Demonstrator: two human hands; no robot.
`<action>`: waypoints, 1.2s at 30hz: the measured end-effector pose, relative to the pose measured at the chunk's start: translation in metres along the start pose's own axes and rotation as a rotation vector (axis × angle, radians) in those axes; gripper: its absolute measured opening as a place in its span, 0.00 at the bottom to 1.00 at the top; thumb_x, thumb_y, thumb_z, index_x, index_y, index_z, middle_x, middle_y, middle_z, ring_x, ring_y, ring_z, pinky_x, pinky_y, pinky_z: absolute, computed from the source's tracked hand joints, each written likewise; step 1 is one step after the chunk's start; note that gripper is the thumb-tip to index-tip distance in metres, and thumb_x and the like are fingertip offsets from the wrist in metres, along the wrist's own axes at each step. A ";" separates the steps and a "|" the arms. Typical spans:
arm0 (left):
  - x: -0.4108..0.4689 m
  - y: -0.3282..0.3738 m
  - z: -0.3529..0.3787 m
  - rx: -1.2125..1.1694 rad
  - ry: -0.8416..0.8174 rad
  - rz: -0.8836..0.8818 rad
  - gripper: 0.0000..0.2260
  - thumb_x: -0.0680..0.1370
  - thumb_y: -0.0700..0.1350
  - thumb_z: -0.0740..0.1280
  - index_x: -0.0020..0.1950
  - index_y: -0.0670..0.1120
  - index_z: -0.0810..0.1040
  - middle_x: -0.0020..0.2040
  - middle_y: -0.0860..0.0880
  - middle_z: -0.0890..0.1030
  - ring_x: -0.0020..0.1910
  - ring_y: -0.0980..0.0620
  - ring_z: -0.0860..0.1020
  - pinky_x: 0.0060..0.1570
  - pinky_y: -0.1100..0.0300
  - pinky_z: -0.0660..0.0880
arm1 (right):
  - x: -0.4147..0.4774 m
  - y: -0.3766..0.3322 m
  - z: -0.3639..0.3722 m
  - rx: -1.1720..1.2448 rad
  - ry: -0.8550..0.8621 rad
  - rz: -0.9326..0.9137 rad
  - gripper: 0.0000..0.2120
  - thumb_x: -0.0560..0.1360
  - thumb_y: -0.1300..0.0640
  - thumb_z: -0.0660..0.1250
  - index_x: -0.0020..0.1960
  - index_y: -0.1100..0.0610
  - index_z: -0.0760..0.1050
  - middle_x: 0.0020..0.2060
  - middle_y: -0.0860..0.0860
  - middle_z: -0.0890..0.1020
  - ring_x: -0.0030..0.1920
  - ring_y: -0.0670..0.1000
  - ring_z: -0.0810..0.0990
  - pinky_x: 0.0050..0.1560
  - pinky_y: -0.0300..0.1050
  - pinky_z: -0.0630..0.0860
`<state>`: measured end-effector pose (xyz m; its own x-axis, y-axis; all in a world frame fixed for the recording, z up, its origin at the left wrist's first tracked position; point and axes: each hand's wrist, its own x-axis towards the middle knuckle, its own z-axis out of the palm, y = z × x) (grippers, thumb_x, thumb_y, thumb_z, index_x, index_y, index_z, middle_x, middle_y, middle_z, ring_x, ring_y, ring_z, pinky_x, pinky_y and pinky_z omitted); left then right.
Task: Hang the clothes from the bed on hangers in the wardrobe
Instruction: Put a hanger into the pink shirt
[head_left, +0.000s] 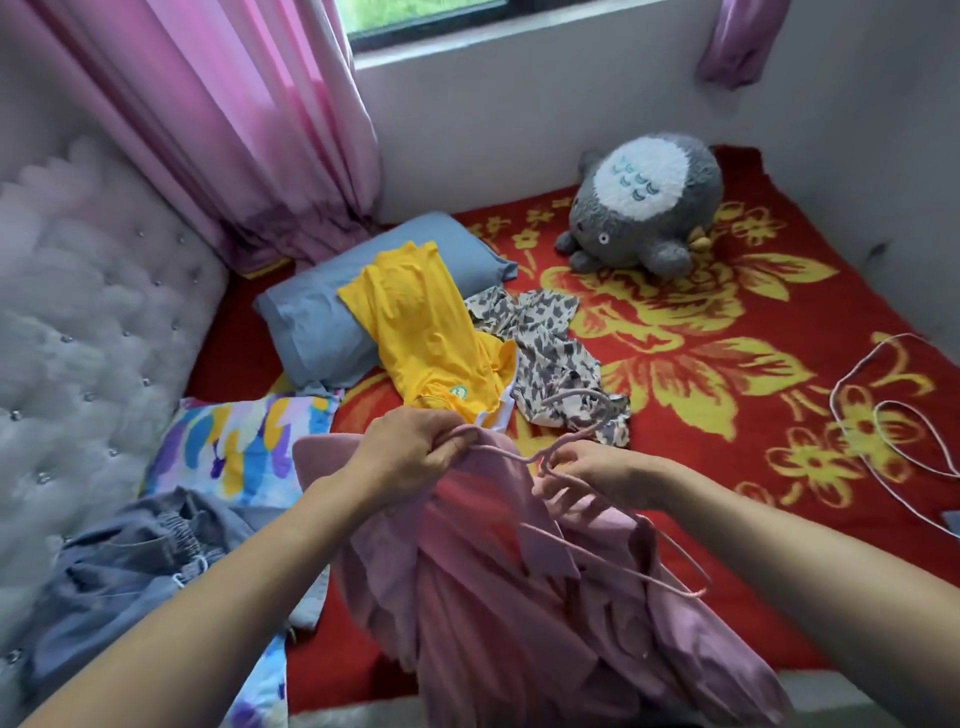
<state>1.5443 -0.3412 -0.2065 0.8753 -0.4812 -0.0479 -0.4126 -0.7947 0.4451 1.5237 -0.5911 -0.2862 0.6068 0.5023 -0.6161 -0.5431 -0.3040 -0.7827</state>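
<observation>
The bed filled most of what I saw, covered in a red blanket with big yellow flowers. A tufted grey headboard ran along its left side, and a pink curtain hung down to the far left corner. Right under me hung the pink garment, bunched and draping off the near edge of the bed, its top lifted between my two hands.

A grey plush toy sat by the far wall. A blue-grey pillow lay near the curtain, and a colourful patterned pillow sat closer to me. A grey-blue denim garment was heaped on top of that one, against the headboard. A yellow shirt lay partly over the blue-grey pillow, touching a spotted garment beside it.

The pink hanger sat partly inside the pink garment, with its hook pointing away over the spotted garment. My left hand was closed tight, gripping one end of the hanger together with the pink cloth. My right hand had its fingers curled around the wire just below the hook. White wire hangers lay well apart on the blanket to the right.
</observation>
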 end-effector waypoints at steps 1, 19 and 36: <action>-0.001 0.005 -0.003 0.019 0.004 0.025 0.17 0.73 0.64 0.54 0.36 0.54 0.73 0.28 0.54 0.72 0.33 0.51 0.73 0.36 0.49 0.72 | 0.002 -0.009 0.009 -0.156 0.051 -0.006 0.18 0.65 0.49 0.76 0.48 0.55 0.74 0.40 0.51 0.80 0.40 0.50 0.79 0.40 0.48 0.75; 0.007 -0.012 -0.046 -0.055 0.111 0.034 0.17 0.75 0.61 0.56 0.31 0.54 0.67 0.27 0.56 0.71 0.28 0.57 0.67 0.33 0.54 0.64 | -0.008 -0.047 -0.035 -0.197 0.944 -0.262 0.12 0.72 0.58 0.59 0.30 0.58 0.70 0.28 0.51 0.73 0.34 0.52 0.71 0.33 0.45 0.67; 0.025 0.000 -0.075 0.174 0.209 0.189 0.30 0.69 0.71 0.50 0.38 0.48 0.78 0.28 0.50 0.75 0.32 0.52 0.74 0.32 0.55 0.63 | -0.084 -0.033 -0.105 -0.770 1.079 -0.011 0.07 0.70 0.52 0.64 0.37 0.56 0.74 0.42 0.58 0.83 0.47 0.63 0.80 0.37 0.48 0.70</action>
<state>1.5856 -0.3254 -0.1403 0.8043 -0.5543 0.2141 -0.5940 -0.7582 0.2687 1.5514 -0.7085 -0.2179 0.9573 -0.2750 -0.0898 -0.2868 -0.8622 -0.4176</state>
